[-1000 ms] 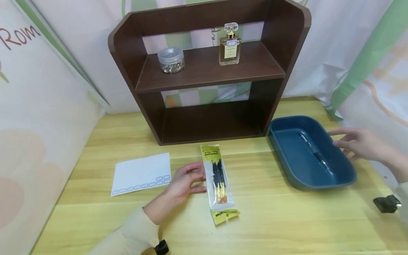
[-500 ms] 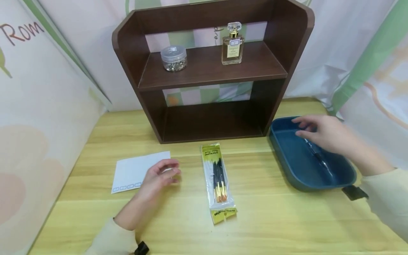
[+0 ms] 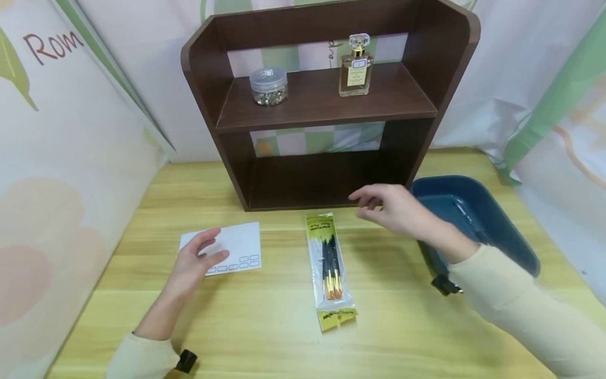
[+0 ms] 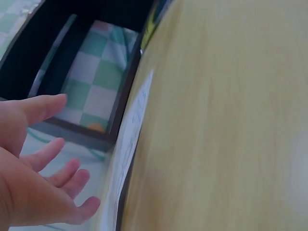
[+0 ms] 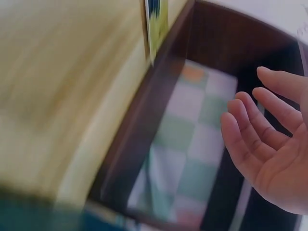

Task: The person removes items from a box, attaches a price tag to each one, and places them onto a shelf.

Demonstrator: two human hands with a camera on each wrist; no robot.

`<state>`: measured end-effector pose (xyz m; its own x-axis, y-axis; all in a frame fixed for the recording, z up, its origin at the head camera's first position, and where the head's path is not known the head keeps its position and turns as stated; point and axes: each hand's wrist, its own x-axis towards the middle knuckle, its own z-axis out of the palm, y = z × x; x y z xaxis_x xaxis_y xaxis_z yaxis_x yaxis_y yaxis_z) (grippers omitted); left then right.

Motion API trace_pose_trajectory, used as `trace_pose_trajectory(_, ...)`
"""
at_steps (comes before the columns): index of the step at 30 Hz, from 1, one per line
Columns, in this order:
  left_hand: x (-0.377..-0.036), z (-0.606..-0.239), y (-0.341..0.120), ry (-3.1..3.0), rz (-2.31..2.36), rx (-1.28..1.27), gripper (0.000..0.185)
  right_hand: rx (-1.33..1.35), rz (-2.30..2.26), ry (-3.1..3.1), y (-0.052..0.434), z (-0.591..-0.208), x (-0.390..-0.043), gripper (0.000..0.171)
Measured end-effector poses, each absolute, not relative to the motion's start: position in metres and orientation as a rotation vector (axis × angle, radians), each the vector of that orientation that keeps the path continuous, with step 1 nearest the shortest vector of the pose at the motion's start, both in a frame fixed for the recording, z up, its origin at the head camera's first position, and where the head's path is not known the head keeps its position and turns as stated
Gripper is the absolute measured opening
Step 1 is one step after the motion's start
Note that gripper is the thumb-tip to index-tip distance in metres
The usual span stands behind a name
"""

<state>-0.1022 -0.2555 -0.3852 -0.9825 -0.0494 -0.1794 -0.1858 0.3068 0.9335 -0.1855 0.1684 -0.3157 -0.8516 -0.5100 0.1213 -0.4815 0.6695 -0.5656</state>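
1. At the lower left of the head view, the left hand (image 3: 196, 258) lies with relaxed, slightly spread fingers on the near left corner of a flat white card (image 3: 226, 248); it holds nothing. The card is a thin rectangle with a row of small outlined boxes along its near edge.
2. At centre, one long clear plastic packet of brushes (image 3: 330, 268) lies flat on the table, yellow printed ends top and bottom, several dark-handled brushes with orange tips inside. It touches neither hand.
3. Above it, the right hand (image 3: 395, 210) hovers in the air with loosely parted fingers, empty, just right of the packet's top end and in front of the shelf's lower opening.
4. At the right, one deep blue plastic tray (image 3: 492, 226) with rounded corners holds a thin dark pen-like stick.
5. At the upper centre, a dark brown wooden shelf unit (image 3: 326, 105) carries two things: a round clear lidded jar (image 3: 269, 87) and a square glass perfume bottle (image 3: 356, 67).
6. The table (image 3: 265, 326) is pale, glossy wood grain; white and green fabric backdrops hang around it.
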Motion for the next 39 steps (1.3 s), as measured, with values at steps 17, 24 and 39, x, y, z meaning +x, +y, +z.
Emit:
trace_pose_trajectory(17, -0.117, -0.404, -0.258, 2.710, 1.236, 0.250, 0.065, -1.014, -1.140, 2.415, 0.039, -0.364, -0.199, 0.029)
trace_pose_trajectory(24, -0.119, -0.405, -0.257, 2.837, 0.974, 0.235, 0.059, -0.990, -1.108, 2.348, 0.005, -0.371, -0.200, 0.026)
trace_pose_trajectory(39, -0.114, -0.413, -0.263, 2.961, 0.850, 0.341, 0.052, -0.955, -0.944, 2.337, -0.035, -0.379, -0.200, 0.028)
